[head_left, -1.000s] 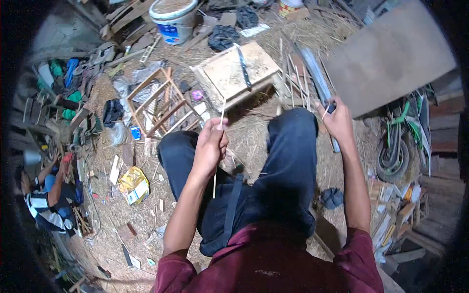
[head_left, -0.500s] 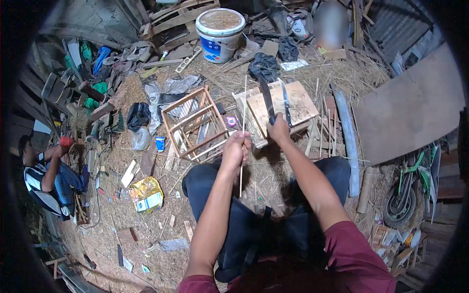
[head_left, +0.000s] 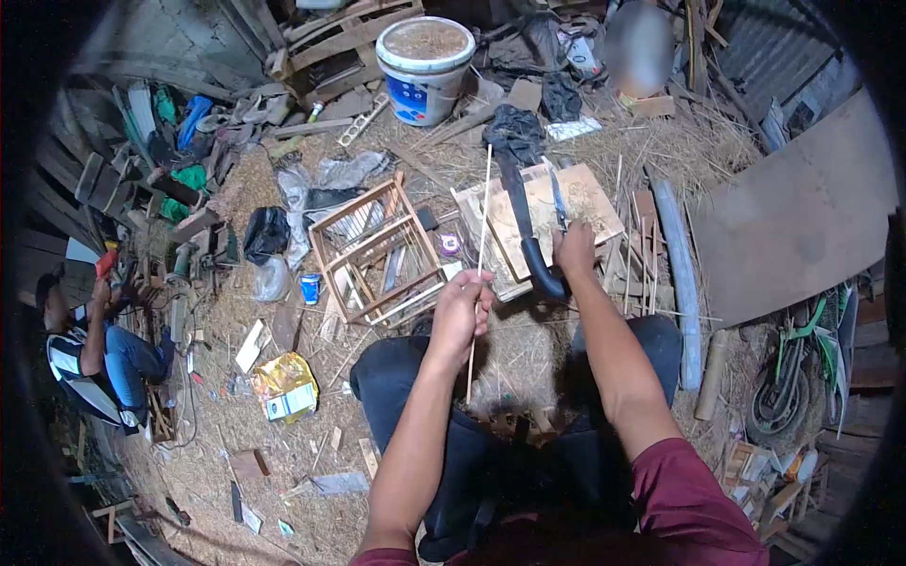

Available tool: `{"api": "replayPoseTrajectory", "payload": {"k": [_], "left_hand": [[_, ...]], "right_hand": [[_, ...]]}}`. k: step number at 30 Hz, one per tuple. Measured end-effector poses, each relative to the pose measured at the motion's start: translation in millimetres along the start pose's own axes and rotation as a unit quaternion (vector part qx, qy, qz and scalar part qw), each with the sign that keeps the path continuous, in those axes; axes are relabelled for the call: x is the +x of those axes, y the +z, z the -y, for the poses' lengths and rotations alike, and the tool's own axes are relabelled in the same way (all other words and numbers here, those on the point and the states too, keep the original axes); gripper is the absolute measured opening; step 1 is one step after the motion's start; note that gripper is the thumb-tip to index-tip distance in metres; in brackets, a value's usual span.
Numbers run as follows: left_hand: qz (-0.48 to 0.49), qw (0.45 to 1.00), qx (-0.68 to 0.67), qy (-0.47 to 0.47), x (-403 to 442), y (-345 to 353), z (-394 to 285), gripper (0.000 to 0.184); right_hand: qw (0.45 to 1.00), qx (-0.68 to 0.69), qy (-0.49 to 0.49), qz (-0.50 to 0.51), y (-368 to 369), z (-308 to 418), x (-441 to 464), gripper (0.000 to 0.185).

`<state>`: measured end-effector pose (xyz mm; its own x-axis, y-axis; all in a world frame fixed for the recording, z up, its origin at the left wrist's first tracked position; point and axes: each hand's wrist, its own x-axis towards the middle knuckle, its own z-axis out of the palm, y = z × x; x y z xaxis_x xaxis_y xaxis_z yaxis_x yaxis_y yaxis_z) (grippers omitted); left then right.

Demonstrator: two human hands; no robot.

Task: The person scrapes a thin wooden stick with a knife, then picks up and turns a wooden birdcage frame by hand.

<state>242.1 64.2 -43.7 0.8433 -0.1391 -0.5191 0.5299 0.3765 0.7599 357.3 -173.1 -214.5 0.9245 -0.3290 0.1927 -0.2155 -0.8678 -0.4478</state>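
Observation:
My left hand (head_left: pixel 460 313) is closed around a thin, pale wooden stick (head_left: pixel 483 222), held nearly upright above my lap. My right hand (head_left: pixel 574 249) is at the dark handle of a small knife (head_left: pixel 559 198), its fingers closed about the handle's near end. The knife lies on a wooden board (head_left: pixel 596 203). Beside it a machete (head_left: pixel 515 193) rests on the same board, its black handle (head_left: pixel 541 269) sticking out over the near edge, left of my right hand. A small wooden slatted frame (head_left: pixel 363 219) stands left of the board.
A white-lidded bucket (head_left: pixel 425 85) stands behind. Near the frame are a tape measure (head_left: pixel 449 243) and a blue cup (head_left: pixel 310 288). Thin sticks (head_left: pixel 645 264) lean right of the board, beside a grey beam (head_left: pixel 678 274). Another person (head_left: pixel 104 349) squats at the far left.
My right hand has let go of the machete, which now lies on the board, and has moved right to the knife's handle. My left hand and the stick have dropped slightly nearer to me.

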Motion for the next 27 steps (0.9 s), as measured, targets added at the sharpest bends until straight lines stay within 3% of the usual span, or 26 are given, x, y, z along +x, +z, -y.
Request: {"api": "replayPoseTrajectory", "payload": {"k": [4, 9, 14, 17, 20, 21, 24, 27], "left_hand": [[0.011, 1.000, 0.005, 0.012, -2.5, 7.2, 8.3, 0.016], [0.045, 0.998, 0.019, 0.027, -7.7, 14.3, 16.2, 0.017], [0.121, 0.992, -0.021, 0.008, -40.4, 32.6, 7.4, 0.025], [0.161, 0.986, -0.043, 0.007, -54.8, 45.1, 12.0, 0.026], [0.151, 0.988, 0.028, 0.021, -81.0, 73.1, 16.3, 0.024], [0.157, 0.988, 0.007, 0.011, -85.9, 80.3, 23.6, 0.021], [0.214, 0.977, -0.009, -0.013, -100.8, 102.1, 40.4, 0.018], [0.212, 0.974, 0.067, -0.045, -113.1, 119.4, 57.7, 0.018]], "right_hand": [[0.986, 0.009, 0.088, 0.143, -29.5, 5.8, 0.0, 0.040], [0.982, 0.051, 0.135, 0.126, -72.1, 2.5, 9.6, 0.042], [0.989, 0.104, 0.077, -0.076, -139.5, -4.9, 33.6, 0.054], [0.970, 0.219, -0.012, -0.108, -203.0, -25.5, 33.7, 0.048], [0.919, 0.385, 0.084, -0.025, -263.4, -34.9, -4.0, 0.041], [0.929, 0.347, 0.125, 0.028, -300.6, -26.1, -29.2, 0.035], [0.920, 0.391, 0.038, -0.003, -311.5, -47.4, -89.6, 0.029], [0.936, 0.350, 0.001, 0.039, -315.8, -62.7, -147.3, 0.021]]}}
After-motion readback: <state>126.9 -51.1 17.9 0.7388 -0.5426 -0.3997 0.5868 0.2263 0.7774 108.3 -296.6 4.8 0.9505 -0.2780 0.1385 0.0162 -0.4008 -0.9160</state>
